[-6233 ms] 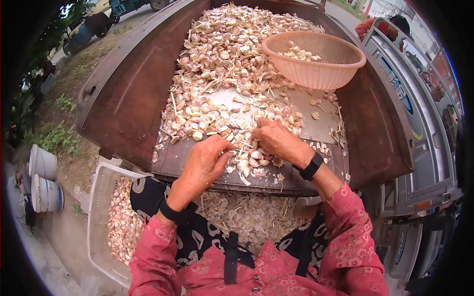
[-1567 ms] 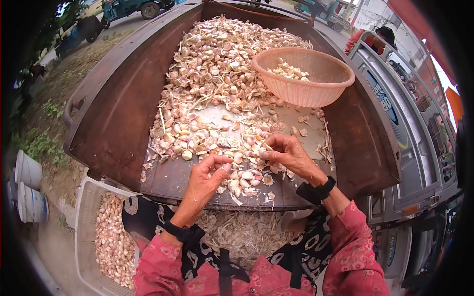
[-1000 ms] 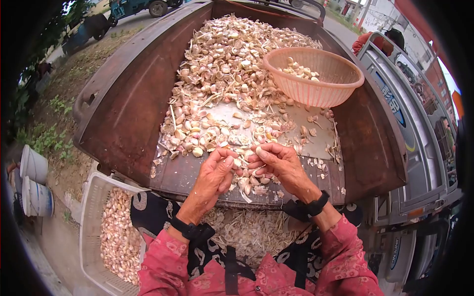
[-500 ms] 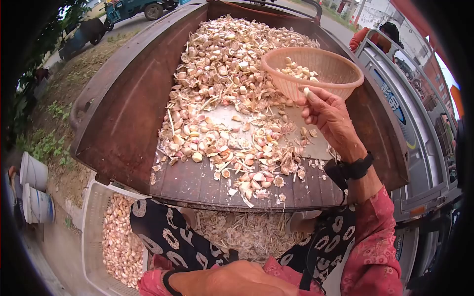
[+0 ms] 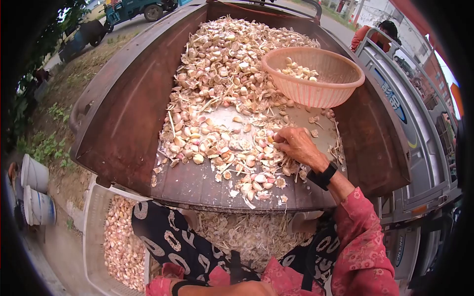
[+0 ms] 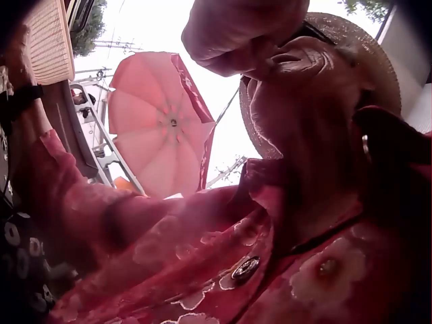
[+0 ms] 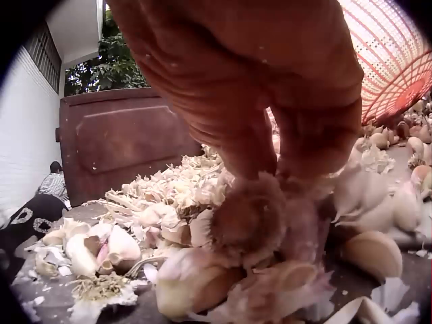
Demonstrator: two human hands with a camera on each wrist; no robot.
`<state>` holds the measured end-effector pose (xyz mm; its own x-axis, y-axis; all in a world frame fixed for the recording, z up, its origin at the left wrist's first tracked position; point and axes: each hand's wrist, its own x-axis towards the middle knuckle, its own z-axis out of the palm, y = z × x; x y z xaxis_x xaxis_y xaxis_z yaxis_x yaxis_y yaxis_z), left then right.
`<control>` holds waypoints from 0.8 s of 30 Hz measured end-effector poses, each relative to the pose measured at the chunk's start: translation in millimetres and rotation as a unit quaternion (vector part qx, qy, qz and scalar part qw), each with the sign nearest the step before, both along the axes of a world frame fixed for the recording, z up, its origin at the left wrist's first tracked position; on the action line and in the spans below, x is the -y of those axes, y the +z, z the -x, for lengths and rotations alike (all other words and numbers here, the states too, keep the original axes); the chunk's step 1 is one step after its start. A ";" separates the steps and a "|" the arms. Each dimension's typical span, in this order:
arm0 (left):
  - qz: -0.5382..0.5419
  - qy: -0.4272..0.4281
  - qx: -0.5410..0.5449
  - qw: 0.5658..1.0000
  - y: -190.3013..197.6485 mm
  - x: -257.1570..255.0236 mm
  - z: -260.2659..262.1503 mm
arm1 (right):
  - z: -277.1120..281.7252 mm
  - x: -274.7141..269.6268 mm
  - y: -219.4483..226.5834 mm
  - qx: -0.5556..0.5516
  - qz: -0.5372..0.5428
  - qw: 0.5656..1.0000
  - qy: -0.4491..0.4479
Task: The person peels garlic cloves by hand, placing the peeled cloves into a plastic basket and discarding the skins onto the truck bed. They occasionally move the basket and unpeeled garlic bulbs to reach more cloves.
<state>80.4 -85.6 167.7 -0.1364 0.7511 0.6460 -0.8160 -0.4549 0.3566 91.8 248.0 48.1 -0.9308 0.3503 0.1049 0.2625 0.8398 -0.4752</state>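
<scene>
Loose garlic cloves (image 5: 222, 74) and papery skins cover the brown metal bed. In the head view my right hand (image 5: 298, 145) reaches down over the cloves near the middle, thumb and fingers pinching at a yellowish clove (image 5: 270, 139). The right wrist view shows the right hand (image 7: 263, 74) from close up, its fingertips down among blurred garlic pieces (image 7: 304, 233). My left hand (image 6: 246, 34) is raised near the chin in the left wrist view, its fingers partly cut off; what it holds, if anything, cannot be seen. A small heap of cloves (image 5: 257, 183) lies near the front edge.
A pink plastic basket (image 5: 316, 93) with some peeled cloves stands at the bed's right side. Brown side walls (image 5: 123, 118) flank the bed. A white crate (image 5: 91, 232) of cloves is at lower left, beside white buckets (image 5: 39, 207). A grey vehicle (image 5: 419, 128) stands at right.
My right hand has moved from beside the basket down and left to the cloves, and the pale clove it held is no longer visible. Earlier both hands met over the front heap; the left has withdrawn.
</scene>
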 end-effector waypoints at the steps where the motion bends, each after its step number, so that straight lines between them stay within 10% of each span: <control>1: 0.023 0.017 0.015 0.999 1.4 0.7 -1.2 | 2.8 1.6 -1.0 0.019 -0.032 0.999 0.008; 6: 0.097 0.118 -0.047 0.987 -14.1 -8.8 17.1 | 4.7 -6.5 -8.4 0.043 -0.010 0.999 0.000; 12: 0.370 0.378 -0.142 0.837 -91.8 -70.9 95.4 | -0.2 -1.8 -1.8 0.032 -0.010 0.999 0.005; 15: 0.443 0.312 -0.051 0.839 -137.0 -76.1 117.6 | -10.8 -4.5 2.0 -0.004 0.087 0.995 -0.058; 17: 0.452 0.295 -0.020 0.841 -152.3 -74.1 122.6 | -15.7 -11.5 4.2 -0.072 0.378 0.916 -0.117; 21: 0.478 0.299 -0.060 0.824 -145.6 -77.9 119.9 | -10.4 -15.8 9.5 -0.085 0.475 0.872 -0.084; 24: 0.486 0.278 -0.067 0.826 -142.9 -77.6 117.2 | 1.8 -2.9 15.4 0.041 0.188 0.980 -0.061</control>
<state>-36.8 -8.1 24.7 -0.6108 0.7692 -0.1877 -0.5005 -0.1915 0.8443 90.0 250.9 63.5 -0.8799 0.4583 -0.1251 0.3992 0.5704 -0.7179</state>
